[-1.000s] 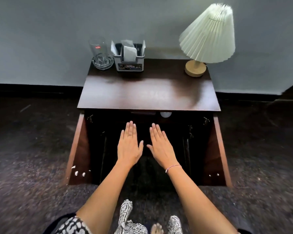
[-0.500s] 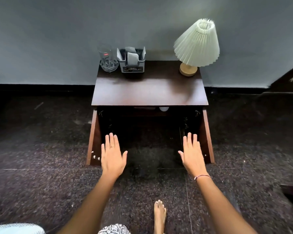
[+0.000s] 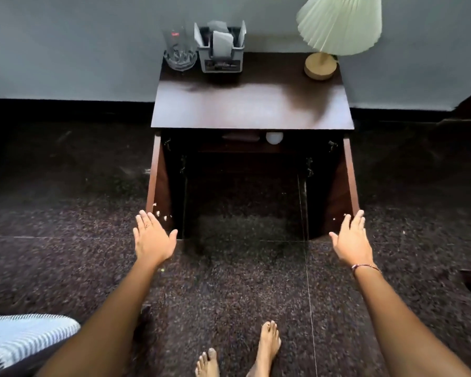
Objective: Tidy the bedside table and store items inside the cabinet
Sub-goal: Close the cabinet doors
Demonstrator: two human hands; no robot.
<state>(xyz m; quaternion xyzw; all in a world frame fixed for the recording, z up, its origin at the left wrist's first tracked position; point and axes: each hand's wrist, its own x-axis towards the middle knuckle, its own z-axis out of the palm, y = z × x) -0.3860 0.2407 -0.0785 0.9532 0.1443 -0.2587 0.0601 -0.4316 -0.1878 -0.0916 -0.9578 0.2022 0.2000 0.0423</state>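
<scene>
At the bottom edge, two bare feet (image 3: 256, 349) on the dark speckled floor (image 3: 229, 281); striped cloth (image 3: 25, 336) in the lower-left corner. Both forearms reach forward, spread wide apart.

Left hand (image 3: 152, 239): fingers extended and fanned, holding nothing, thumb angled inward. Fingertips sit at the free edge of the left cabinet door (image 3: 158, 180); cannot tell if they touch it. Ring on one finger.

Right hand (image 3: 351, 240): also flat and spread, holding nothing, fingertips at the free edge of the right cabinet door (image 3: 346, 180); contact unclear. Thin bracelet (image 3: 365, 267) on that wrist.

Both doors swung open toward the camera, flanking the dark cabinet (image 3: 245, 180) interior. Interior mostly in shadow; just under the tabletop, a small white round object (image 3: 274, 137) and a dark flattish item (image 3: 241, 137) beside it, not identifiable.

Bedside table top (image 3: 252, 107) is bare across the front and middle. Along the back edge by the wall: a clear glass (image 3: 179, 54) at the left corner, a grey organiser box (image 3: 221, 51) with white packets just beside it, and a lamp (image 3: 335, 31) with pleated pale shade and round wooden base at the right corner.
</scene>
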